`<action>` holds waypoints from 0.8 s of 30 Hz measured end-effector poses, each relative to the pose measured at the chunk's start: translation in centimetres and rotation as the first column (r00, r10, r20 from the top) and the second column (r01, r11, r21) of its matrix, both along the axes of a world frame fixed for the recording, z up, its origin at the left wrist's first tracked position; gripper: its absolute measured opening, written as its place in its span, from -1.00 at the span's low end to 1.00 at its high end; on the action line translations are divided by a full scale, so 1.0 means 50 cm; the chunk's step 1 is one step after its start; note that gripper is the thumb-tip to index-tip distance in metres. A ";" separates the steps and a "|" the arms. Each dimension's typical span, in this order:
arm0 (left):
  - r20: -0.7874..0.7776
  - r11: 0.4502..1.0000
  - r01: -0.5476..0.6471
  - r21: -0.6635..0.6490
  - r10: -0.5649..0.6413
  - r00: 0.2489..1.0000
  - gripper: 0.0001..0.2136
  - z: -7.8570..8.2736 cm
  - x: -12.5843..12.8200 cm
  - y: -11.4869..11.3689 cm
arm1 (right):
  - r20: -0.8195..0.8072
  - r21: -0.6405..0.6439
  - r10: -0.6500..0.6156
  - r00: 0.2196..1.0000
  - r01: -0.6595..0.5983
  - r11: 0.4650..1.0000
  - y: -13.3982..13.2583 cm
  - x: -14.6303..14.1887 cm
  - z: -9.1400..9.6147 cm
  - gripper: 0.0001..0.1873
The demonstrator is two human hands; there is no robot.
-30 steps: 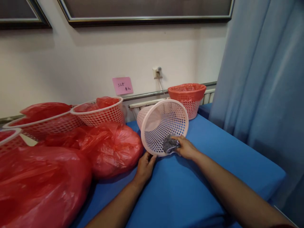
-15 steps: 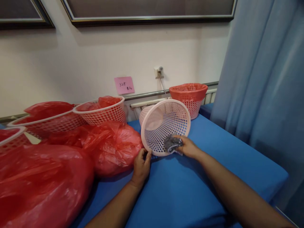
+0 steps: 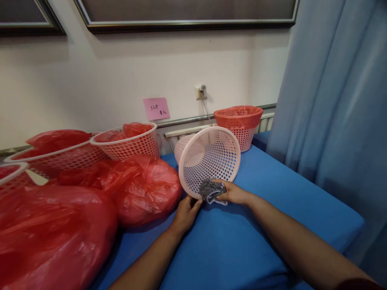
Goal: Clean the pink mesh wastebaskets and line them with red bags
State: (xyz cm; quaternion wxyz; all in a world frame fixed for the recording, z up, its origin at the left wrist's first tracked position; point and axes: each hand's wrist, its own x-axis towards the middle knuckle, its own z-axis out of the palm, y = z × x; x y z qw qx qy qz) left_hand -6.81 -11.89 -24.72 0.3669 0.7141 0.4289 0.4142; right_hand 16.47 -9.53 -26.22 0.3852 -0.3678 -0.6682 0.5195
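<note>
A pale pink plastic basket (image 3: 193, 155) with holes in its wall lies tipped on its side, its mouth facing me. My left hand (image 3: 185, 213) grips the lower left of its rim between thumb and fingers. In my right hand (image 3: 232, 193) is a bunched grey cloth (image 3: 211, 190) with a white edge, pressed against the lower rim of the basket. The cloth hides part of that rim and some of my right fingertips.
Red plastic bags (image 3: 145, 189) bulge at the left, beside several baskets (image 3: 130, 145) with red bags in them. Behind on the right stands a basket with a red liner (image 3: 238, 117). A blue-covered bed (image 3: 272, 189) lies beneath; a blue curtain (image 3: 320, 96) hangs right.
My right hand has moved the cloth left and down, from inside the basket onto its rim. My left hand has shifted slightly right and down along the rim.
</note>
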 end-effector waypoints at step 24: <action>0.058 0.942 -0.282 0.179 0.276 0.959 -0.75 0.043 -0.009 -0.016 | 0.477 0.390 -0.716 0.510 0.607 0.693 -0.017 0.103 0.082 -0.30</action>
